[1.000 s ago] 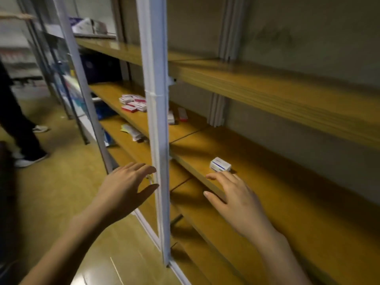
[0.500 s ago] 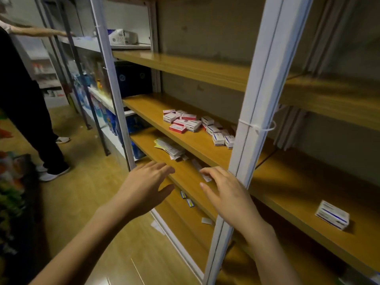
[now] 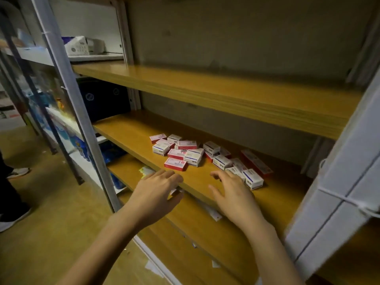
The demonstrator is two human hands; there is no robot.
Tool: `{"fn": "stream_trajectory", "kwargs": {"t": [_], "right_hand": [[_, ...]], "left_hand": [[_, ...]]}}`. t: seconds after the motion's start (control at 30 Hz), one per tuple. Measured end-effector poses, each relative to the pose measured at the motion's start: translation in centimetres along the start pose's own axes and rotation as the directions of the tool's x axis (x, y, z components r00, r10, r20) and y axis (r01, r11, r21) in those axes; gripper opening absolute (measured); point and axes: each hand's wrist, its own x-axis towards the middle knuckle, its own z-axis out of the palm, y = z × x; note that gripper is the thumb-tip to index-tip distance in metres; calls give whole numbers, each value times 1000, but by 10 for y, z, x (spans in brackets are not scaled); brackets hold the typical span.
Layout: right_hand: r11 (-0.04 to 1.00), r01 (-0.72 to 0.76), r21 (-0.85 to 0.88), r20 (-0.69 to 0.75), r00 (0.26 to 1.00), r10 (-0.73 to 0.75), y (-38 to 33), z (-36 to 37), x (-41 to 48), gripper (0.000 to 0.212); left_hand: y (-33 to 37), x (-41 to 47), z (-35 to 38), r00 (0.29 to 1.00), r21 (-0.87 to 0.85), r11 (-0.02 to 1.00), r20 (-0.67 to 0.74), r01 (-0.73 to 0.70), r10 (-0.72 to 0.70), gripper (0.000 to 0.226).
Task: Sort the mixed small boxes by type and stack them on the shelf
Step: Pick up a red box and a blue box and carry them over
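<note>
A loose pile of small boxes [image 3: 191,153] lies on the middle wooden shelf [image 3: 131,130]: several red-and-white ones, such as the nearest red box [image 3: 175,164], mixed with white boxes with a blue stripe, like the white box [image 3: 252,178] at the pile's right end. My left hand [image 3: 159,187] hovers at the shelf's front edge, just before the red box, fingers relaxed and empty. My right hand [image 3: 231,190] reaches over the shelf with fingers spread, its fingertips close to the white boxes, holding nothing.
White metal uprights stand at the left [image 3: 67,95] and right [image 3: 339,202] of this bay. An upper wooden shelf [image 3: 205,89] overhangs the pile. Paper slips [image 3: 213,213] lie on the lower shelf. A person's shoes [image 3: 12,214] are on the floor at the left.
My view has swung left from the neighbouring bay to the pile of boxes. Both hands moved with it and now hover at the shelf just in front of the pile.
</note>
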Motion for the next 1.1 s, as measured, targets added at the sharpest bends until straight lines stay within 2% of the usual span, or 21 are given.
{"fn": "stream_trajectory", "kwargs": {"t": [0.13,0.27,0.33,0.63,0.8,0.97,1.1], "right_hand": [[972,-210,-108,-90,976,201,17,9,36,44],[872,-417,-256,-139,909,394,34,18,52,57],[825,-473,-309,-151,881,449,38,23,57,61],[704,-613,-360,-266,790,552,33,42,76,59],[664,-672,-329,-362,739,569,17,43,68,57],[624,-716,-313,-424,694,582,-5,39,51,54],[622,-734,-274,-477,665,575,-26,36,36,51]], "left_hand": [[-28,43,19,997,-50,996,29,-70,72,41],[-41,77,36,984,-138,978,63,-154,164,41],[-46,93,43,974,-167,965,63,-203,216,41],[-62,156,67,875,-285,849,65,-445,480,39],[-52,193,89,785,-226,776,66,-589,616,46],[-38,215,109,721,-227,725,117,-650,683,51],[-31,224,118,707,-211,728,176,-653,685,54]]}}
